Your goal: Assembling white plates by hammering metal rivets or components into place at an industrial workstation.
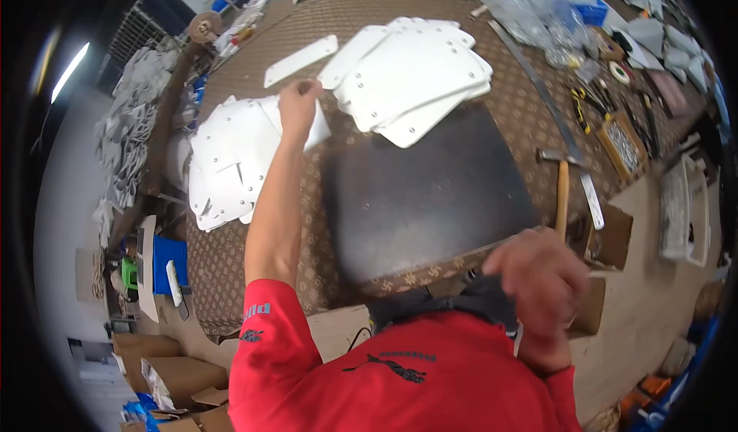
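Note:
My left hand (pixel 298 109) is closed at the upper corner of a white panel (pixel 317 130), which shows on both sides of my wrist. That panel lies over the right side of a loose pile of white panels (pixel 234 136) with small metal studs near their edges. Just right of my fingertips is a larger stack of white studded panels (pixel 415 71). My right hand (pixel 544 274) is raised near the table's front edge. Motion smears its fingers, and no held thing can be made out. A dark flat board (pixel 430 194) lies between my hands.
On the patterned brown table (pixel 530 124), a hammer (pixel 563 194) and a long metal ruler (pixel 542 94) lie to the right. Beyond them are a box of small metal parts (pixel 621 146), hand tools (pixel 578 111) and plastic bags (pixel 538 13). A white strip (pixel 301 60) lies behind my left hand.

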